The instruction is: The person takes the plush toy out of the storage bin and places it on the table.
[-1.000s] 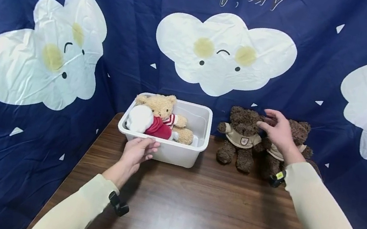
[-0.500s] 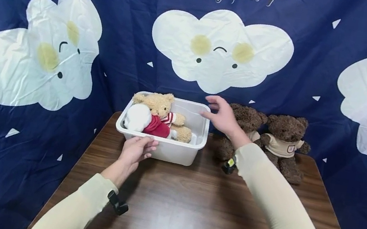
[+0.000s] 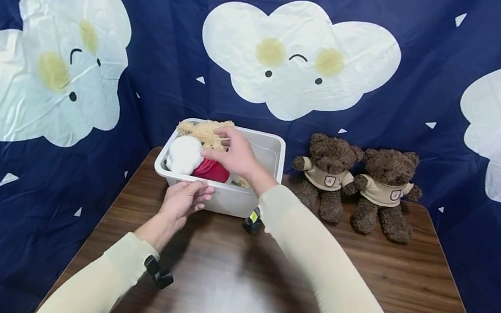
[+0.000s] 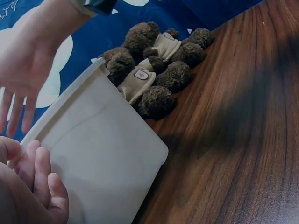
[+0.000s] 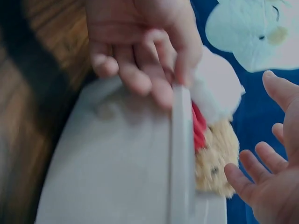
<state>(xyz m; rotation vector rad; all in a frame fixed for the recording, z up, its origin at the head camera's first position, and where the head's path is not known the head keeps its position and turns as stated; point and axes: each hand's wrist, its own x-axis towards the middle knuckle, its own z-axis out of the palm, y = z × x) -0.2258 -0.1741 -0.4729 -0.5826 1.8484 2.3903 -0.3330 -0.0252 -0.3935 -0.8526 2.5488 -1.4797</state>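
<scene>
A light grey plastic bin [image 3: 235, 201] stands at the back left of the table. Inside it lie a tan teddy bear [image 3: 202, 130] and a plush toy [image 3: 183, 155] with a round white head and red clothing. My left hand [image 3: 181, 203] pinches the bin's front rim, thumb over the top and fingers against the outer wall. Above the bin, my right hand [image 3: 236, 155] reaches in from the right with fingers apart, near the white-headed toy and the tan bear. Its palm and spread fingers show in the right wrist view, holding nothing. The right hand hides much of the tan bear's body.
Two dark brown teddy bears in beige tops, the nearer-to-bin bear [image 3: 331, 157] and the right bear [image 3: 388, 169], sit side by side right of the bin. The wooden table [image 3: 358, 287] meets a dark blue curtain [image 3: 165, 69] with white clouds behind and at both sides.
My right hand has swept left from in front of the brown bears, past the bin's right edge, to above the toys in the bin. The left hand stays at the front rim.
</scene>
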